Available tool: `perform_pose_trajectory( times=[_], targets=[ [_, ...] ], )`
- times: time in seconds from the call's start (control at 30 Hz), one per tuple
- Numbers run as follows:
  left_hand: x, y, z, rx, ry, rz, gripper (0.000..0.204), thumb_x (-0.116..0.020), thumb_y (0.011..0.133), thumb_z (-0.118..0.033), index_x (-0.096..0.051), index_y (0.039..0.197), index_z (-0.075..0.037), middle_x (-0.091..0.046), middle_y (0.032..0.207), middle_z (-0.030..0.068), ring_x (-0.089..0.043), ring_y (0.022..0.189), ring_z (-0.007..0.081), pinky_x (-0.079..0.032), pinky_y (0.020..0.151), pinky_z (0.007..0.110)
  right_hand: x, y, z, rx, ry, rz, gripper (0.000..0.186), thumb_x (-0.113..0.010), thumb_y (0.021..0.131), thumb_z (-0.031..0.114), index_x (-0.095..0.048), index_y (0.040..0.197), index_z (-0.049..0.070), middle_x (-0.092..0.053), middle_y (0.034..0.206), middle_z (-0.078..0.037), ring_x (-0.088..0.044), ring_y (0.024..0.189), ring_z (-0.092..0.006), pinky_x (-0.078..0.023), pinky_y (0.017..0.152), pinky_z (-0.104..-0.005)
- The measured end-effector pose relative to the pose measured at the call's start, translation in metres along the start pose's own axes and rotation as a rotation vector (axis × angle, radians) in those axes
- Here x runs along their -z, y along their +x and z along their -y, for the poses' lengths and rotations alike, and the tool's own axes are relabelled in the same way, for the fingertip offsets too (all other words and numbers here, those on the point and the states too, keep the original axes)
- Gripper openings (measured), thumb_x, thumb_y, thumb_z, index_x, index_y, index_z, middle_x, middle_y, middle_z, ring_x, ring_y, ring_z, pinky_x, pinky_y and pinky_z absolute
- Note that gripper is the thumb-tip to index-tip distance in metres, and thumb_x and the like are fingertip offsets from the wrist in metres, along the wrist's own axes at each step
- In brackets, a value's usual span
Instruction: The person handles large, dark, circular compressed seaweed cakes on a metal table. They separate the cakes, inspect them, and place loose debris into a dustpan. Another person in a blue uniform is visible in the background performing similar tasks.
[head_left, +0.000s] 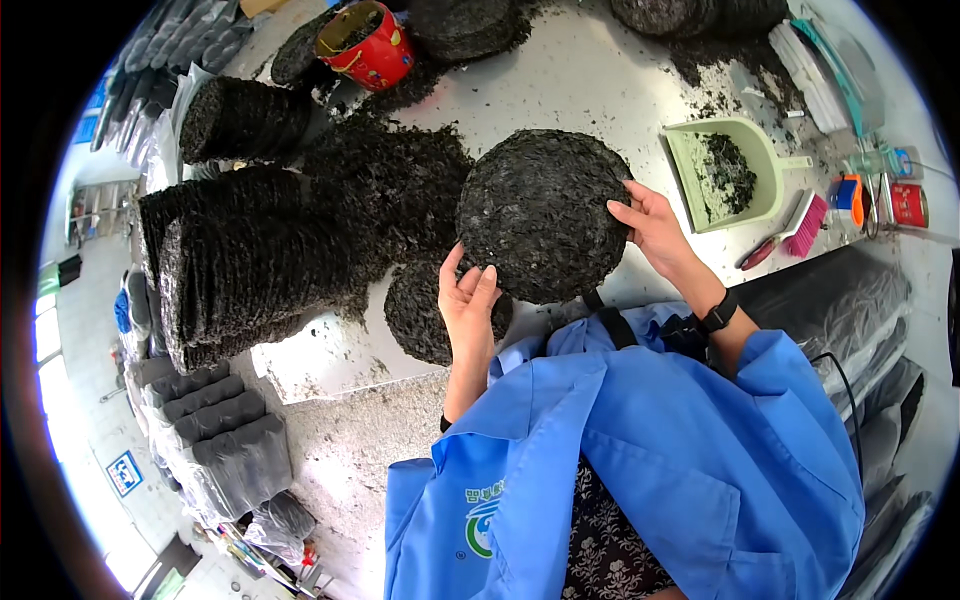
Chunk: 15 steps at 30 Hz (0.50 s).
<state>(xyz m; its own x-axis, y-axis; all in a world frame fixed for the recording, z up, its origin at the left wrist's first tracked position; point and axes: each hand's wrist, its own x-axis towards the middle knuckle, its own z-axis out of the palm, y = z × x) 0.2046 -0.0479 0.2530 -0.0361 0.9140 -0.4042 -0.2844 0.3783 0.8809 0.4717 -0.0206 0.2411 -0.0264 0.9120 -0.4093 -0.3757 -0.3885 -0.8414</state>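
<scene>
Between my two hands is a round, dark sheet of dried seaweed, raised above the white table. My left hand pinches its lower left edge, thumb in front. On the opposite side, my right hand grips the right edge between thumb and fingers. A smaller-looking round seaweed piece lies on the table behind my left hand, partly covered by the held sheet. Left of it, a long row of seaweed discs stands packed on edge, with loose seaweed flakes heaped beside it.
A red bucket stands at the far left of the table. To the right are a pale green dustpan with seaweed scraps, a pink-bristled brush and a red can. Wrapped dark bundles sit below the table's left edge.
</scene>
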Motion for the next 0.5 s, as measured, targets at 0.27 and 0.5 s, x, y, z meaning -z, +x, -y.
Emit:
perform_pose_trajectory(
  times=[0.27, 0.5],
  targets=[
    [0.035, 0.004, 0.008, 0.013, -0.117, -0.105, 0.057, -0.059, 0.084, 0.003, -0.031, 0.134, 0.004, -0.060, 0.103, 0.0091, -0.058, 0.090, 0.0133, -0.048, 0.074, 0.025, -0.027, -0.007, 0.002, -0.066, -0.044, -0.042, 0.032, -0.060, 0.089, 0.016, -0.054, 0.118, 0.003, -0.061, 0.080, 0.002, -0.055, 0.069, -0.0052, -0.045, 0.064, -0.0202],
    [0.175, -0.016, 0.016, 0.083, 0.085, -0.280, 0.065, -0.062, 0.082, -0.003, -0.030, 0.138, -0.001, -0.049, 0.122, 0.0181, -0.051, 0.111, 0.0277, -0.044, 0.093, 0.041, 0.036, 0.010, -0.035, 0.505, -1.237, 0.071, 0.031, -0.068, 0.078, 0.019, -0.055, 0.103, 0.005, -0.058, 0.112, -0.013, -0.058, 0.104, -0.0210, -0.048, 0.084, -0.0287]
  ],
)
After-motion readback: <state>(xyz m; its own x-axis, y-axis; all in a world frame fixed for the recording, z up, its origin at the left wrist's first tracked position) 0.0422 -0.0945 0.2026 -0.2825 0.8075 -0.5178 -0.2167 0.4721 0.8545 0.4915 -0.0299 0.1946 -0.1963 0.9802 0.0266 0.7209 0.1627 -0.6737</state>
